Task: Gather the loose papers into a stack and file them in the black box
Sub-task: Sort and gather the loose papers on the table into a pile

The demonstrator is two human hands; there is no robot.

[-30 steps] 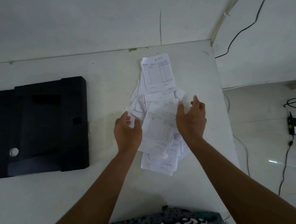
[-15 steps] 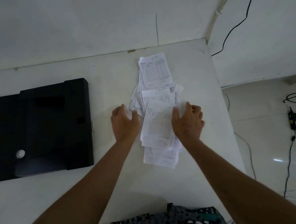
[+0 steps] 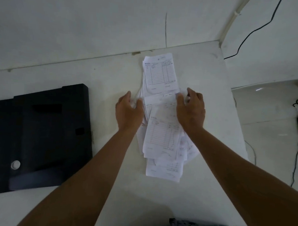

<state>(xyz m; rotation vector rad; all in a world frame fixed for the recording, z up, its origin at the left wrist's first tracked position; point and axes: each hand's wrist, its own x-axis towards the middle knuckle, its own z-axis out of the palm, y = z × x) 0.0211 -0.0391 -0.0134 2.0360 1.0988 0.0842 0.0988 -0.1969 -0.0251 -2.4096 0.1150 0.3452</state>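
1. White walls meet the pale worktop [image 3: 97, 85] in a corner; on it lie the loose papers [image 3: 162, 136] right of centre and the black box [image 3: 38, 135] at the left, well apart from them.
2. Against half a second ago, both hands sit farther up the pile: the left hand [image 3: 128, 111] now curls round its left edge near the middle, and the right hand [image 3: 191, 109] grasps the right edge, thumb laid over the top sheets.
3. The spread looks narrower than a second ago, with sheets drawn in between the palms.
4. One form [image 3: 160, 72] pokes out at the far end and another sheet [image 3: 164, 169] trails at the near end, so the pile is squeezed sideways but not lengthwise.
5. My judgement: gathering is mid-way; the ends need pulling in before any lift towards the box, which lies flat and looks closed.
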